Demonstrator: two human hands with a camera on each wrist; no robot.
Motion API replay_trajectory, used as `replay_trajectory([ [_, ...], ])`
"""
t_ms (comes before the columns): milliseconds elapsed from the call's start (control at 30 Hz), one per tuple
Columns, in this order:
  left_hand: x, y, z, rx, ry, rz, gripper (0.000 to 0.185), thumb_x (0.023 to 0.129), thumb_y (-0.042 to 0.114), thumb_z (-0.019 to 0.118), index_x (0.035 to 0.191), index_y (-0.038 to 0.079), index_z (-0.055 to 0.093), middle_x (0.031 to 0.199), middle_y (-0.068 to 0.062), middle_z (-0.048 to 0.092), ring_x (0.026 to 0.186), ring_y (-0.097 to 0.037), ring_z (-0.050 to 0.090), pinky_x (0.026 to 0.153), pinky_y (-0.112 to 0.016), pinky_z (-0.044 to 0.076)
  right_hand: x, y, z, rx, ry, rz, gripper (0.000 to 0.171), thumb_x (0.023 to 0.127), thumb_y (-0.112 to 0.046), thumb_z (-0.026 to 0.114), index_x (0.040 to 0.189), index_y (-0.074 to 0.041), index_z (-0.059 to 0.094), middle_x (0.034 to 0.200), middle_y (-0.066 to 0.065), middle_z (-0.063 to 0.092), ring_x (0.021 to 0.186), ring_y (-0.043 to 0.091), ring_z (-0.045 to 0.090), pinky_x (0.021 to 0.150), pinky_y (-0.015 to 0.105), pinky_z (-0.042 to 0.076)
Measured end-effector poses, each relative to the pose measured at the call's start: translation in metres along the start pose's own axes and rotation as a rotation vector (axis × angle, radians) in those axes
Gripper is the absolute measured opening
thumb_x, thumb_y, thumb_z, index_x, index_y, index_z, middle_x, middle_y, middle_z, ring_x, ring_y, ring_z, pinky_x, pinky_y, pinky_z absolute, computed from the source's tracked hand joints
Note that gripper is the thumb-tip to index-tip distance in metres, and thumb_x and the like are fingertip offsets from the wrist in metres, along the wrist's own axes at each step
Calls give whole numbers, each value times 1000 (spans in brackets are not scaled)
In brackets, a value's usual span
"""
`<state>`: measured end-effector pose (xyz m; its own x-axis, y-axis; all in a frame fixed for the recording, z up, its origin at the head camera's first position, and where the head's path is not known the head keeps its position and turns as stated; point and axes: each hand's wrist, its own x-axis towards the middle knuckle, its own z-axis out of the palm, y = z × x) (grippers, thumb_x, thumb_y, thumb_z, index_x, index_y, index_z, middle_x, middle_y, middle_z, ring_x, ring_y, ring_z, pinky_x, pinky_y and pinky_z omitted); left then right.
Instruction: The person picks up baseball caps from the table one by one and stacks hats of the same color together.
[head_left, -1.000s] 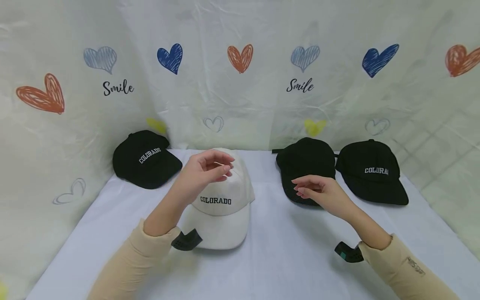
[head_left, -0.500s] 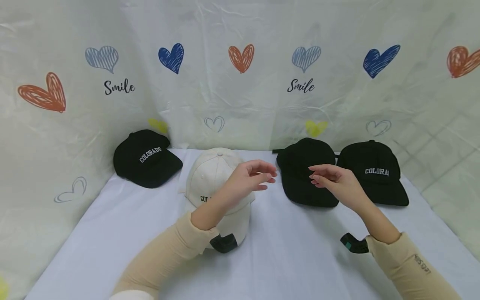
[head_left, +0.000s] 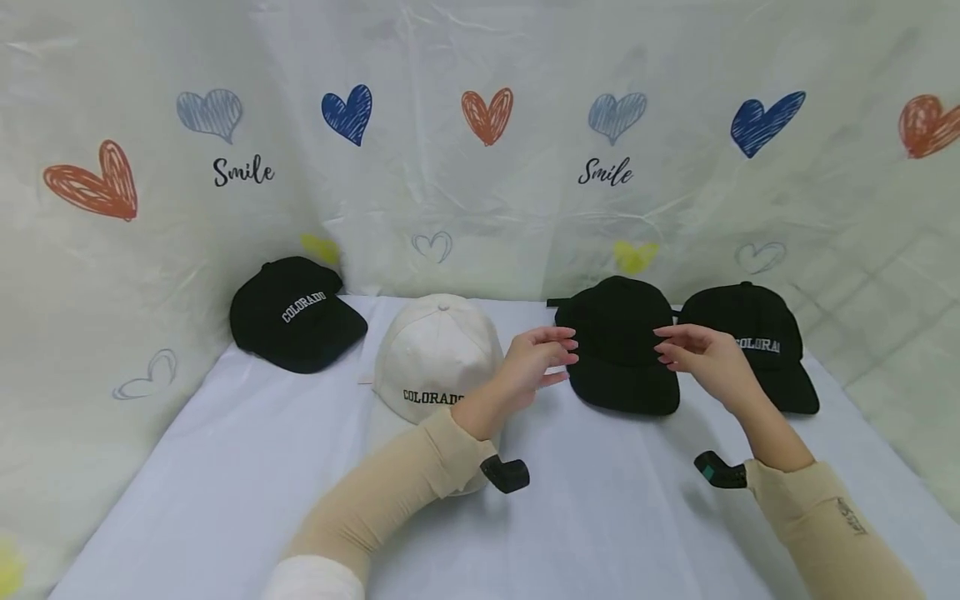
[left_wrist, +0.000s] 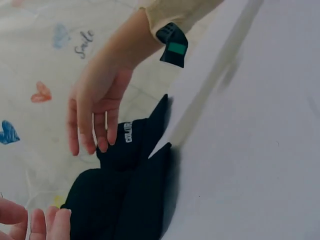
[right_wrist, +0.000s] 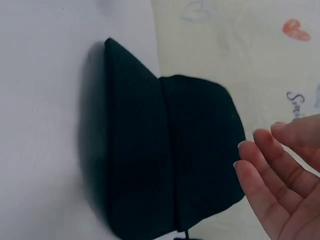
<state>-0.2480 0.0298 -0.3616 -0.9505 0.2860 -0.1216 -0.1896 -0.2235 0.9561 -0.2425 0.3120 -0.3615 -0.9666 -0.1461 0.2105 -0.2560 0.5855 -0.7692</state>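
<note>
A plain black cap (head_left: 618,333) sits brim-forward on the white cloth, between my two hands in the head view. My left hand (head_left: 528,362) is at its left side, fingers loosely bent and holding nothing. On the other side my right hand (head_left: 708,362) has its fingertips level with the cap's right side, also holding nothing. Behind the right hand is a second black cap (head_left: 776,375) lettered COLORADO, partly covered by it. The right wrist view shows the plain cap (right_wrist: 200,150) close ahead of the fingers (right_wrist: 270,185).
A white COLORADO cap (head_left: 438,342) stands left of the middle, its brim mostly hidden by my left forearm. Another black COLORADO cap (head_left: 292,317) lies at the back left. A sheet printed with hearts (head_left: 487,208) hangs behind the cloth-covered table (head_left: 585,517).
My left hand has moved right, from over the white cap to beside the plain black cap. The right hand has shifted right, off that cap's front to its right side. The caps stay put.
</note>
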Motion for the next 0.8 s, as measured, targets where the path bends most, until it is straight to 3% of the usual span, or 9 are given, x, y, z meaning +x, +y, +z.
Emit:
replay_trajectory([
  [133,14,-9,11,-87,49,-68,31,102,0,51,129,0,64,124,-15,67,113,-31,67,99,-47,53,3,13,-8,15,-12,91,37,106,-11,58,134,12,56,118,31,66,85,-1,66,75,22,59],
  [267,27,-15,16,-111,112,-91,35,99,-2,54,133,0,63,127,-16,66,118,-34,65,101,-49,52,6,24,-15,49,-44,178,40,106,-11,56,137,14,52,117,25,68,85,1,67,76,24,60],
  [533,43,-22,13,6,155,-176,39,99,5,56,138,2,60,129,-15,62,120,-35,61,100,-55,51,8,49,-27,134,-139,316,49,108,-11,51,145,17,38,121,20,66,89,9,69,78,29,61],
  [800,49,-34,10,38,177,-222,47,95,0,55,143,-1,55,141,-19,53,125,-39,54,101,-52,51,11,70,-30,317,-224,404,57,106,-11,55,148,19,30,107,-2,69,91,11,70,84,33,60],
])
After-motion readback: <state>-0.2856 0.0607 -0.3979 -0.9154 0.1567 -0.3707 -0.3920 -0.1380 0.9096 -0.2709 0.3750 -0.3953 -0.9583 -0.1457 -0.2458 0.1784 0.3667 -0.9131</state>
